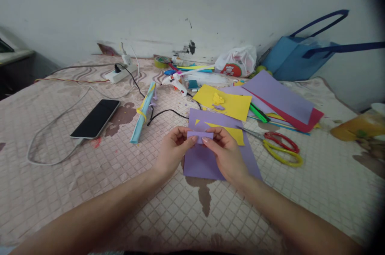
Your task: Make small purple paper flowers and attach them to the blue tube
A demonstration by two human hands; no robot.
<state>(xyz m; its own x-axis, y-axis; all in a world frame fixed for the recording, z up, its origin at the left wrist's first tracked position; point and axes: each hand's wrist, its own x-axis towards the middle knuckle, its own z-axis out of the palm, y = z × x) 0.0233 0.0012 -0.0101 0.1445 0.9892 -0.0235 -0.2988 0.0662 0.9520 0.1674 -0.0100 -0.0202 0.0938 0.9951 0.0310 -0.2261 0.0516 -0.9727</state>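
A small strip of purple paper (199, 136) is pinched between both hands, above a larger purple sheet (200, 164). My left hand (176, 146) grips its left end with thumb and fingers. The right end sits between the thumb and fingers of my right hand (227, 152). A yellow paper offcut (239, 134) lies on the purple sheet, partly behind my right hand. Scissors (281, 148) with red and yellow handles rest just right of that sheet, blades pointing at the offcut.
At left lie a phone (96, 118) on a cable and a blue paper stick (143, 114) with yellow and purple bits. Behind are a power strip (116, 73), a white glue gun (177, 83) and yellow paper (224, 100). A green cutter (259, 113) and a blue bag (296, 58) are right.
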